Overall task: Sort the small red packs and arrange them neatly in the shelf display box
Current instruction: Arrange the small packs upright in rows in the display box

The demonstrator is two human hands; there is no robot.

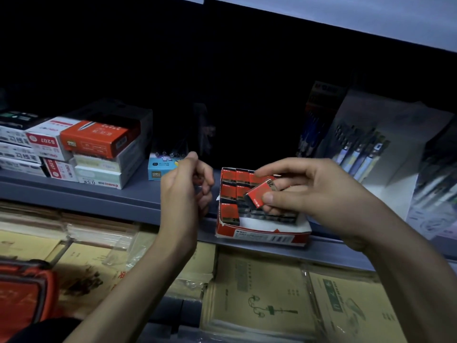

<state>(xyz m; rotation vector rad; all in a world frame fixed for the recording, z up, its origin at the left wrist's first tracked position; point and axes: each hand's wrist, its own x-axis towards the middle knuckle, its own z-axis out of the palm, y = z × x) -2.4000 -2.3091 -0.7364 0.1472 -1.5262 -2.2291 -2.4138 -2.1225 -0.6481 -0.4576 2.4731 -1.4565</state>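
While the pack point(258, 195) is pinched between thumb and fingers of the right hand point(321, 194), it hangs tilted just above the box point(262, 235). Its long axis runs lower-left to upper-right, skewed against the rows point(235, 179). Bare floor shows at the box's front. The left hand point(188, 189) curls beside the left wall; I cannot tell whether it holds anything.

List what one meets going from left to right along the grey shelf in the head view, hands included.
Stacked stationery boxes → small blue box → left hand → red display box → right hand, pinching a small red pack over that box → pen packs.
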